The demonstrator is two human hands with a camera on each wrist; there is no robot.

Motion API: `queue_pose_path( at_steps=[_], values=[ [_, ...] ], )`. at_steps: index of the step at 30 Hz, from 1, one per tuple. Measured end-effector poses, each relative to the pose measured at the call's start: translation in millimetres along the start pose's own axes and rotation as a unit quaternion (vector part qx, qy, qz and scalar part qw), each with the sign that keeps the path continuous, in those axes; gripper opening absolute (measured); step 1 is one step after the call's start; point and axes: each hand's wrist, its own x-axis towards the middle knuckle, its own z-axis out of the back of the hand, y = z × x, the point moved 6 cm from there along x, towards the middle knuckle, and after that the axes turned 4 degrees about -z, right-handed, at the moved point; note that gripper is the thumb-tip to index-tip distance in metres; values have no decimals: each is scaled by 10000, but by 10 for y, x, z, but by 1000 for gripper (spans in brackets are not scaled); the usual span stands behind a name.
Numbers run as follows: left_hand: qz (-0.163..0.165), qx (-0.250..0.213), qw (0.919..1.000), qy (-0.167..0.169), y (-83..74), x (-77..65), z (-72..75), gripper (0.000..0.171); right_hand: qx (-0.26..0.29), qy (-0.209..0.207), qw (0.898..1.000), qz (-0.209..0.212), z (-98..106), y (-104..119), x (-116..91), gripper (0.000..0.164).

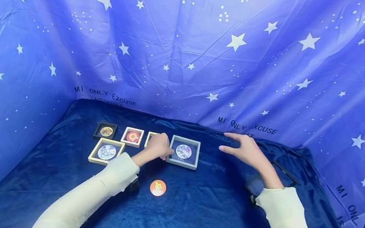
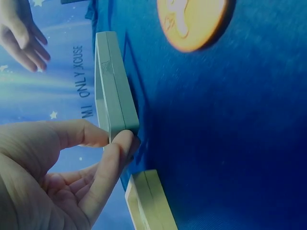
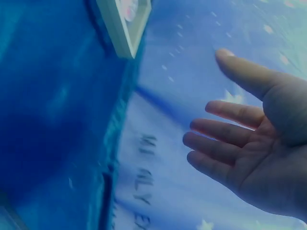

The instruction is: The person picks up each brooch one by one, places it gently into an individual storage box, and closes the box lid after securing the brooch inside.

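My left hand (image 1: 159,145) pinches the near-left corner of a grey square display frame (image 1: 192,166), thumb on its face side and fingertips at the edge in the left wrist view. Inside the frame shows a round badge (image 1: 184,151) with a purple and white picture. Partly behind this hand is a small cream-gold frame (image 1: 151,137). My right hand (image 1: 246,152) hovers to the right of the grey frame with fingers extended, touching nothing; the right wrist view shows its bare palm (image 3: 259,163). An orange round badge (image 1: 158,188) with a thumbs-up picture lies nearer me on the cloth.
At left stand a black frame (image 1: 96,131), a pale frame (image 1: 124,138) with a red badge, and a gold-edged frame (image 1: 96,161) with a blue-white badge. Dark frames (image 1: 286,172) lie partly behind my right forearm. A starry curtain (image 1: 178,49) borders the blue cloth.
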Motion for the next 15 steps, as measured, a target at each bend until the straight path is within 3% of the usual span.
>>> queue_pose_path(
  at_steps=[5, 15],
  values=[
    [144, 62, 9997, -173, 11, 68, 83, 36, -119, -171, 9998, 2, 270, -147, -147, 59],
    [384, 147, 9980, -486, 53, 213, 206, 35, -92, 167, 9987, -474, 597, -575, -497, 62]
  ],
)
